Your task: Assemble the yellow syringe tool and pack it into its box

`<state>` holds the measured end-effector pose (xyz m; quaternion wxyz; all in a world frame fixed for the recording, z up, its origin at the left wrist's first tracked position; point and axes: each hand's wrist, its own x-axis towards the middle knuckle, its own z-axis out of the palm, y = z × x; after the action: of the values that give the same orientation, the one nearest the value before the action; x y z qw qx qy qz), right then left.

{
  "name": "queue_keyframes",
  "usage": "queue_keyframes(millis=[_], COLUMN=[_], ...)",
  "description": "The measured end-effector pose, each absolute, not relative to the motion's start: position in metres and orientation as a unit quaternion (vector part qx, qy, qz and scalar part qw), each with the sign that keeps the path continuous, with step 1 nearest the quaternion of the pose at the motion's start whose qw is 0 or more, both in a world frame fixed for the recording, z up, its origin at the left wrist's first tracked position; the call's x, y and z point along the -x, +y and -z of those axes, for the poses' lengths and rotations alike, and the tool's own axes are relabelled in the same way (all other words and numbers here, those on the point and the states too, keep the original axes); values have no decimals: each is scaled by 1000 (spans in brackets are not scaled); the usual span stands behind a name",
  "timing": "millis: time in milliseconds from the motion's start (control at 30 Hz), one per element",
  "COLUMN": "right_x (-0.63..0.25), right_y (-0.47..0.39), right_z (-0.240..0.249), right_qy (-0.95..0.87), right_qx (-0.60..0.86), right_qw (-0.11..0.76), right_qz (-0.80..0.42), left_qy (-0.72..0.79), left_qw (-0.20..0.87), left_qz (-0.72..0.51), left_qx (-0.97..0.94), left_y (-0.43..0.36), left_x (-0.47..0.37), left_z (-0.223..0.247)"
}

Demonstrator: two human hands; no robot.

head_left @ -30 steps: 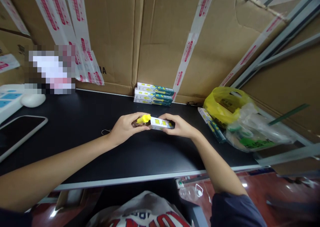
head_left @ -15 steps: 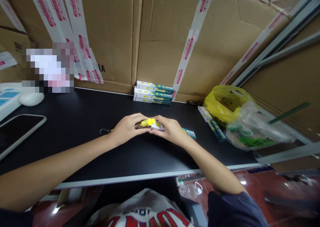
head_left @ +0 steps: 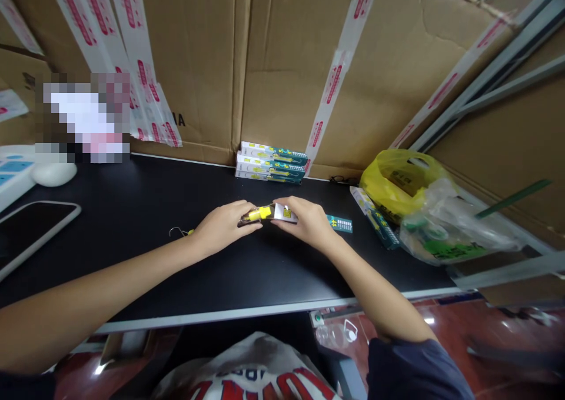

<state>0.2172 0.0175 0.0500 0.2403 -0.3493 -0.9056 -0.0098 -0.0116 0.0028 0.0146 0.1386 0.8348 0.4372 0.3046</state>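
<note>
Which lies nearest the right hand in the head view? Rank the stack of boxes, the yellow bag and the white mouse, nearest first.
From the right hand:
1. Stack of boxes, just behind it against the cardboard wall.
2. Yellow bag, off to its right at the table's end.
3. White mouse, far to the left, beyond the left hand.

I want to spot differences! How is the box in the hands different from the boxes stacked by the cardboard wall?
The held box is single; the stacked boxes are a pile. The held box sits between the left hand and right hand; the stacked boxes are untouched. Both look white, teal and yellow.
</note>
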Motion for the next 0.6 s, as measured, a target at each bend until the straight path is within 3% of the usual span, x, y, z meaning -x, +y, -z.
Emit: queue_keyframes(millis=[600], right_x=[-212], right_y=[14], right_z=[-46], right_qy=[-936], right_qx=[221], right_qw=[122], right_qz=[245], left_qy=[444], left_qw=[120], left_qz=[-196], left_qx=[-866], left_y=[-2], left_x=[11], left_z=[-14])
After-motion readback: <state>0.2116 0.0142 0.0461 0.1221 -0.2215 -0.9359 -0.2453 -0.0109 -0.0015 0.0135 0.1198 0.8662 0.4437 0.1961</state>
